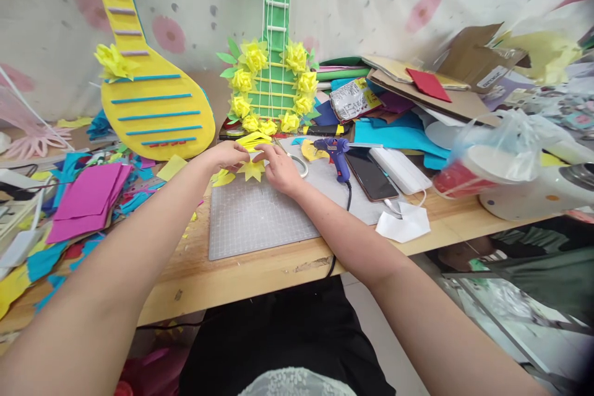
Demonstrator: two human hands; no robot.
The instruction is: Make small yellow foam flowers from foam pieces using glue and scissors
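both bare arms stretch forward from the bottom corners and come together near the middle. the left hand (228, 154) is turned palm down, with the fingers bent and the fingertips pinched together toward the right. the right hand (281, 168) lies just beside it, also palm down, its fingers curled and its fingertips meeting those of the left hand. the wrists are low and quite straight. the forearms are uncovered up to the elbow.

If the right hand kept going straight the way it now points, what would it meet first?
The right hand points up and left, across the grey cutting mat. It already touches the yellow paper piece, so that comes first. Beyond it probably lie the yellow paper flowers on the green guitar cutout, though depth is unclear.
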